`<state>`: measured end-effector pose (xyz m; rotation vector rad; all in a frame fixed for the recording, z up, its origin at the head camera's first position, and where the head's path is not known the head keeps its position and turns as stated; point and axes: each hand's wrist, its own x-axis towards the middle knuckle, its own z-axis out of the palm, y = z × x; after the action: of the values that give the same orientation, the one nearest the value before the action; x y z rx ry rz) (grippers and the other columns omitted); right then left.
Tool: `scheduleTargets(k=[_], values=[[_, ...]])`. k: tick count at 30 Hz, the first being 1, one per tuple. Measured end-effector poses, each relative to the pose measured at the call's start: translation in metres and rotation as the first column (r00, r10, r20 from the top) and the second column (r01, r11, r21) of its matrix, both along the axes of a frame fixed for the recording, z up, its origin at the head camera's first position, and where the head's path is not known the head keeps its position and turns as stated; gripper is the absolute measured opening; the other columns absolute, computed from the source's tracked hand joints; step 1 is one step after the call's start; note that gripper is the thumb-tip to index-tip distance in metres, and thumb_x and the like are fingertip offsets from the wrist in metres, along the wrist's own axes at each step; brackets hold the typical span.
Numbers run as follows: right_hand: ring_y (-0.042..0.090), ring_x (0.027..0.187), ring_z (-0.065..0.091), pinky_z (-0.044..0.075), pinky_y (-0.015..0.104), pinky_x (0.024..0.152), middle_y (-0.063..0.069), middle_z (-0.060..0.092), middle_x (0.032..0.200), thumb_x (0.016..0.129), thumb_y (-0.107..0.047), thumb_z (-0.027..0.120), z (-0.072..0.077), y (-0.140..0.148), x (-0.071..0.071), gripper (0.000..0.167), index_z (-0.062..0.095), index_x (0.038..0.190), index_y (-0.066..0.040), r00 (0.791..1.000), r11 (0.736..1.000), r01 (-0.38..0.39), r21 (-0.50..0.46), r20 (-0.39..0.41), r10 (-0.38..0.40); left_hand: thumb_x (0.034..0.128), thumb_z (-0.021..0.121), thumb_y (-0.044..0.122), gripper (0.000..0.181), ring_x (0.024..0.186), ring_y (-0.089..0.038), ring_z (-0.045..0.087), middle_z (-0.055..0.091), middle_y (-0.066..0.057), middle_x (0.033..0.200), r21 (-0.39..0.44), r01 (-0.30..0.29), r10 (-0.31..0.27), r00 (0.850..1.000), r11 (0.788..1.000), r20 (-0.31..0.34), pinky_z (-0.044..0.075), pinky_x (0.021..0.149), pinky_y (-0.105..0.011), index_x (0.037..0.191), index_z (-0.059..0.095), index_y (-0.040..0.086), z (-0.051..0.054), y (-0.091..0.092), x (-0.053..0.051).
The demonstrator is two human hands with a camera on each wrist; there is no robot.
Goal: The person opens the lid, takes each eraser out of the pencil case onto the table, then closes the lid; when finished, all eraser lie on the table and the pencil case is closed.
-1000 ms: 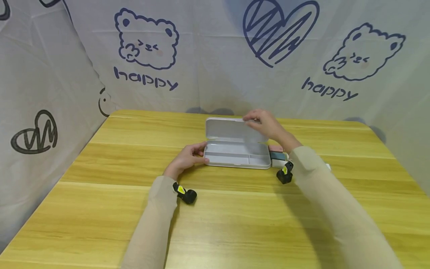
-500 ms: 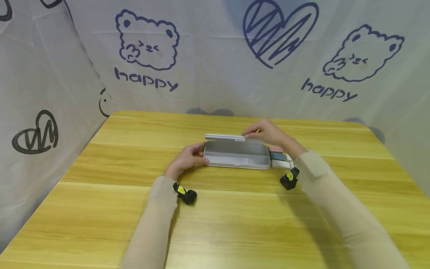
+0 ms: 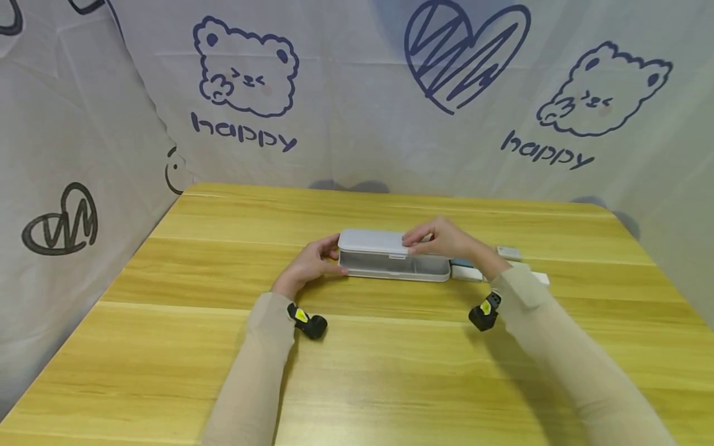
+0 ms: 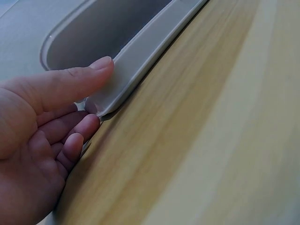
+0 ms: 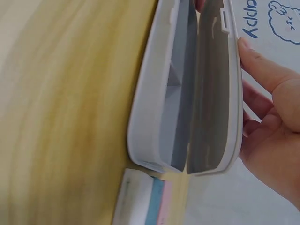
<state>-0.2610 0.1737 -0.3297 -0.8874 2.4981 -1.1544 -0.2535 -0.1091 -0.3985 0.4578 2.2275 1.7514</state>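
Note:
A light grey pencil case (image 3: 390,271) lies on the table with its hinged lid (image 3: 368,239) partly lowered over the base. Dividers (image 5: 168,86) split its inside into compartments, and I see nothing in them. My left hand (image 3: 307,263) grips the case's left end; in the left wrist view its thumb (image 4: 84,77) lies against the side wall near the corner. My right hand (image 3: 443,238) holds the lid right of the middle, its thumb on the front edge by the clasp (image 5: 224,19) and its other fingers on the outer face.
Several small blocks, white (image 3: 466,273), blue (image 5: 154,201) and pink (image 5: 164,202), lie beside the case's right end, partly hidden by the right arm. Another white block (image 3: 509,253) lies farther right. A printed cloth (image 3: 357,93) hangs behind the table.
The lid has swung from standing upright forward and down over the base. My right hand has come down with it, while my left hand has stayed at the left end.

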Motion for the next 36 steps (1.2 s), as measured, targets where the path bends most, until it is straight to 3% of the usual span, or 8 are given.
scheduleTargets(k=[4,7,10,14,18,23,36], values=[[0.027,0.098,0.056,0.043,0.024,0.060,0.021,0.056,0.113,0.078,-0.002,0.066,-0.005,0.001,0.003,0.023,0.066,0.100,0.005,1.000,1.000,-0.008,-0.006,0.016,0.009,0.0674,0.071,-0.008,0.080,0.087,-0.021,0.047,0.054,-0.014,0.094,-0.016,-0.009,0.009,1.000,1.000,-0.011,0.036,0.075,-0.023,0.136,0.030,-0.004,0.000,0.001,0.000],[0.026,0.083,0.057,0.039,0.023,0.056,0.022,0.054,0.115,0.077,0.000,0.066,-0.010,0.001,0.006,0.024,0.065,0.100,0.007,1.000,1.000,-0.019,-0.002,0.011,0.019,0.0670,0.071,-0.008,0.080,0.087,-0.020,0.048,0.055,-0.014,0.095,-0.030,-0.011,0.010,1.000,1.000,-0.019,0.037,0.075,-0.023,0.136,0.031,-0.003,0.001,0.001,-0.001],[0.026,0.082,0.055,0.038,0.024,0.057,0.023,0.053,0.116,0.076,0.001,0.067,-0.014,0.000,0.008,0.025,0.064,0.100,0.007,0.999,0.999,-0.035,0.027,-0.026,0.036,0.0668,0.072,-0.008,0.080,0.088,-0.021,0.049,0.056,-0.016,0.096,-0.033,-0.009,0.008,1.000,0.999,-0.018,0.037,0.074,-0.024,0.136,0.031,-0.003,0.001,0.000,-0.001],[0.032,0.104,0.050,0.041,0.026,0.066,0.022,0.052,0.118,0.075,0.001,0.068,-0.017,-0.001,0.011,0.026,0.065,0.100,0.006,0.998,0.997,-0.037,0.066,-0.053,0.041,0.0671,0.071,-0.008,0.081,0.089,-0.023,0.049,0.056,-0.019,0.100,-0.034,-0.006,0.005,1.000,0.999,-0.012,0.036,0.076,-0.024,0.136,0.029,-0.004,0.000,0.000,-0.001],[0.035,0.112,0.044,0.043,0.029,0.074,0.021,0.051,0.120,0.074,0.001,0.068,-0.020,-0.002,0.013,0.027,0.065,0.101,0.005,0.998,0.996,-0.032,0.085,-0.058,0.037,0.0679,0.071,-0.008,0.084,0.091,-0.023,0.047,0.049,-0.021,0.118,-0.035,-0.001,0.001,1.000,0.999,0.007,0.036,0.078,-0.024,0.138,0.025,-0.004,0.001,0.000,0.000],[0.035,0.114,0.042,0.043,0.037,0.081,0.020,0.050,0.121,0.074,0.001,0.068,-0.023,-0.002,0.013,0.028,0.065,0.102,0.004,0.998,0.996,-0.020,0.085,-0.052,0.025,0.0688,0.071,-0.008,0.088,0.094,-0.022,0.045,0.032,-0.017,0.138,-0.027,0.009,-0.008,1.000,1.000,0.026,0.036,0.079,-0.025,0.139,0.019,-0.004,0.002,-0.001,0.001],[0.034,0.108,0.046,0.045,0.035,0.075,0.020,0.049,0.122,0.075,-0.001,0.068,-0.022,-0.005,0.015,0.028,0.065,0.103,0.004,0.994,0.985,-0.038,0.167,-0.096,0.055,0.0693,0.071,-0.006,0.089,0.096,-0.024,0.044,0.029,-0.016,0.140,-0.019,0.009,-0.008,0.999,1.000,0.041,0.035,0.079,-0.025,0.140,0.018,-0.002,0.001,-0.001,0.000]])
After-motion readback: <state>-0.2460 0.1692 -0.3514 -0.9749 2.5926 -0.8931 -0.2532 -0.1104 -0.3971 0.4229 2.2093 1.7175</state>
